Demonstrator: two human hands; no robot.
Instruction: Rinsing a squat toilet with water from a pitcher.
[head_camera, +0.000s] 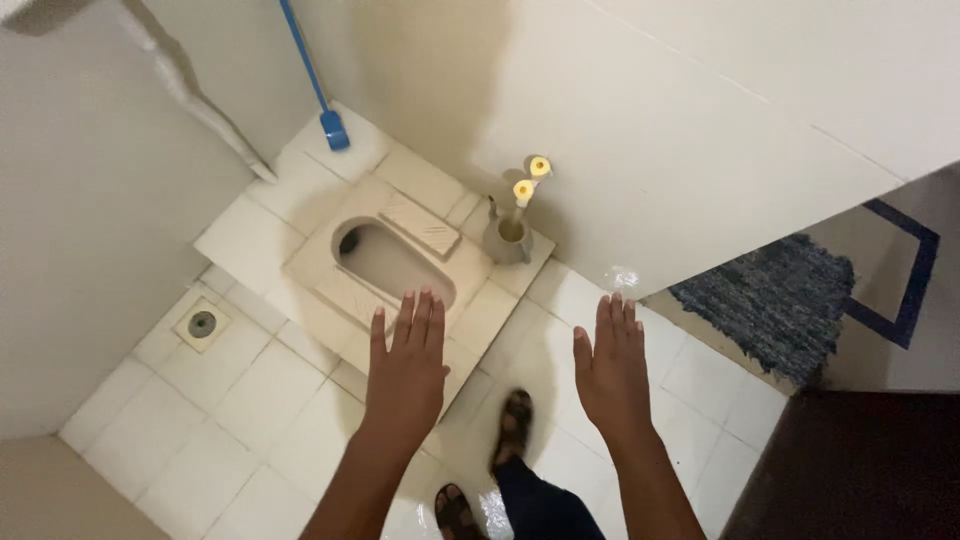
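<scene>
My left hand (405, 365) is stretched out flat, palm down, fingers together, holding nothing, above the near edge of a beige squat toilet (385, 262) set in a raised tiled step. My right hand (612, 368) is held out the same way beside it, empty, over the white floor tiles (230, 400). My feet in dark sandals (514, 428) stand on wet tiles below the hands.
A grey holder (507, 238) with two yellow-capped brush handles stands at the toilet's right corner. A blue-handled tool (334, 128) leans in the far corner. A floor drain (201, 324) is at left. A white door stands at right, with a blue mat (775, 300) beyond.
</scene>
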